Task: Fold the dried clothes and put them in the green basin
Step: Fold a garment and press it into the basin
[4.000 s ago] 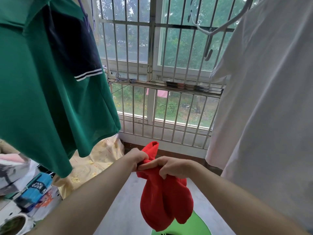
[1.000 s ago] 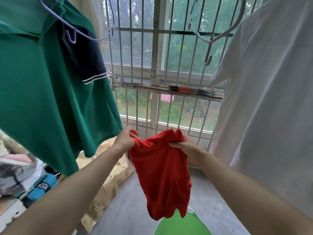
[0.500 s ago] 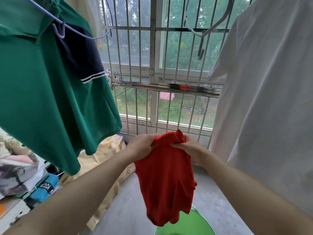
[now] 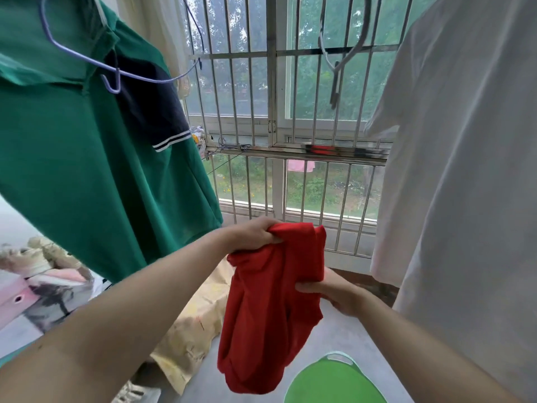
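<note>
Three garments (image 4: 270,301) (image 4: 87,170) (image 4: 465,170), two hangers (image 4: 116,74) (image 4: 337,62), two hands (image 4: 252,234) (image 4: 334,292) — one basin (image 4: 334,382).

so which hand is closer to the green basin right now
Right. The right hand holds the red garment at its side, low and just above the green basin in view; the left hand grips the garment's top, higher and further left.

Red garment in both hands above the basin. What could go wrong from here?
1. The garment is bunched, gripped at the top by the left hand and at the side by the right hand. Its lower half hangs loose, so the fold may come out lopsided.
2. The basin sits low and to the right of the hanging end. Released now, the garment might land on the floor.
</note>
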{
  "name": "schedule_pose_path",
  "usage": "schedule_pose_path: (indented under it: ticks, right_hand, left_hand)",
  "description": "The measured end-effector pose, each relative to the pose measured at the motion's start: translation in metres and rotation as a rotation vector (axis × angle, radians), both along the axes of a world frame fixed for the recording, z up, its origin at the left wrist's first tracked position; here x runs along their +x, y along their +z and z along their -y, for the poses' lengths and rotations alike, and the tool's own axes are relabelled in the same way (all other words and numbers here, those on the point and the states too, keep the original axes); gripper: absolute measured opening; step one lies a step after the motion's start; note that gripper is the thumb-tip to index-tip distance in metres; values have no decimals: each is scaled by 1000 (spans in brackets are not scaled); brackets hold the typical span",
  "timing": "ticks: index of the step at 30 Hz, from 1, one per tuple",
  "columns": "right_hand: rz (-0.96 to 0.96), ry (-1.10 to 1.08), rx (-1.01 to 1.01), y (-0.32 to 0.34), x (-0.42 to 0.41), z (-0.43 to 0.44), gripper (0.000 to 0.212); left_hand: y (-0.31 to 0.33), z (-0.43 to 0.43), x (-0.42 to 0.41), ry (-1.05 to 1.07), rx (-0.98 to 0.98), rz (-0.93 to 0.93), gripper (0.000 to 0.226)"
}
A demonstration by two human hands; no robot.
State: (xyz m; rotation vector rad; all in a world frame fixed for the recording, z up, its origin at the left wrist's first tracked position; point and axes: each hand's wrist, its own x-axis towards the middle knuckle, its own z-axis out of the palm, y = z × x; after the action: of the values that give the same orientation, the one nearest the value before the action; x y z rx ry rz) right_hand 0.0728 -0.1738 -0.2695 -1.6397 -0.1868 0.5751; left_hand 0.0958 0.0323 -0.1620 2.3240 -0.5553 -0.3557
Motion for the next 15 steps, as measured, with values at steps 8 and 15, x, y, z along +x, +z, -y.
schedule_pose_path:
  ticks: [8,15]
  right_hand:
    - [-26,1,-43,-41,-3,-12,82]
    - [-82,204,-85,-32,-3,-30,54]
  left_hand:
    - [36,-31,-1,104,-231,-85,25]
    - [69,-51,-2,123,-347,-79,25]
